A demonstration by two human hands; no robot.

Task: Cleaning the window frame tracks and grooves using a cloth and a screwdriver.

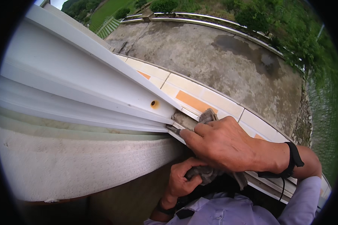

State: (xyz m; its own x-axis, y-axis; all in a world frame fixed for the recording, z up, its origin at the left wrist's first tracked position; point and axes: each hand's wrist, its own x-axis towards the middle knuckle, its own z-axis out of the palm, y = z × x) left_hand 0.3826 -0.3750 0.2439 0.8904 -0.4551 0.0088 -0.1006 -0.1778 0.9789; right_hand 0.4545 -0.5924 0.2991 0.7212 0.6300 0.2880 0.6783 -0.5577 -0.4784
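Observation:
My right hand [225,143] is closed around a thin tool [173,129], of which only the dark front end shows past my thumb. Its tip touches the corner of a white window frame's lower track [186,120], where dirt lies in the channel. Grey, soiled cloth [208,116] sticks up beyond my right knuckles. Below, my left hand [183,176] grips a bunched grey rag [204,173]. Another end of grey cloth [240,180] hangs under my right wrist; whether all these pieces are one cloth is hidden by my hand.
The white frame jamb [101,84] rises at left, with a rust-stained hole [153,103]. Beside it is a rough pale wall edge [73,166]. Outside runs a tiled ledge [171,81], with a concrete yard [197,53] far below. A black strap [293,160] circles my right wrist.

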